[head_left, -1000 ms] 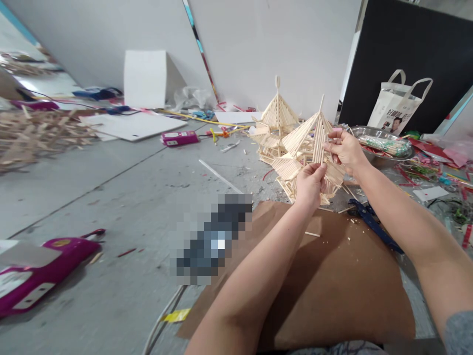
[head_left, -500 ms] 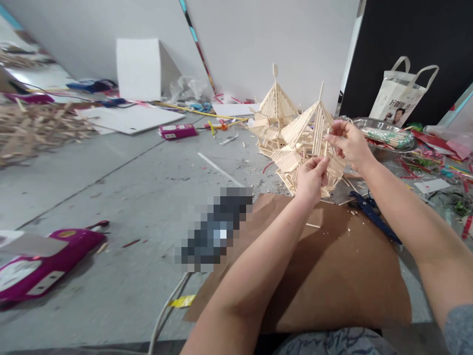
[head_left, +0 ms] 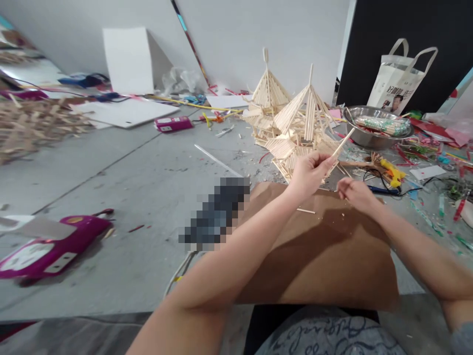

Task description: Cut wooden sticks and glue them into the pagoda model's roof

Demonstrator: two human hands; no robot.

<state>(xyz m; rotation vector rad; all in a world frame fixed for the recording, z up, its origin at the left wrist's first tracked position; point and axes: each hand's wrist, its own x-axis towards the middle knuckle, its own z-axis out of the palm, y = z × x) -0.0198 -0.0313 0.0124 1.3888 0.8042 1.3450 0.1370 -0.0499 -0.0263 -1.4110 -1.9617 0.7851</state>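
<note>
My left hand (head_left: 312, 170) pinches a thin wooden stick (head_left: 344, 142), which slants up to the right in front of a small tower-like model of sticks (head_left: 288, 150) with a pointed roof. A second pointed stick model (head_left: 269, 93) stands behind it. Lower and to the right, my right hand (head_left: 355, 195) hovers over the far edge of a brown sheet (head_left: 325, 276), its fingers curled in. Whatever they hold, if anything, is hidden. Just behind that hand lies a blue-handled tool (head_left: 386, 190), partly covered. One loose stick (head_left: 306, 211) rests on the sheet.
A yellow glue gun (head_left: 393, 172) and a metal bowl (head_left: 379, 138) of wrapped sticks are at the right, before a white bag (head_left: 397, 84). Leftward lie a blurred-out dark object (head_left: 216, 212), magenta devices (head_left: 70, 241) and a blurry pile of sticks (head_left: 40, 128).
My right hand has come away from the roof of the near model and dropped toward the brown sheet. A stick now juts from my left hand. The view has shifted slightly.
</note>
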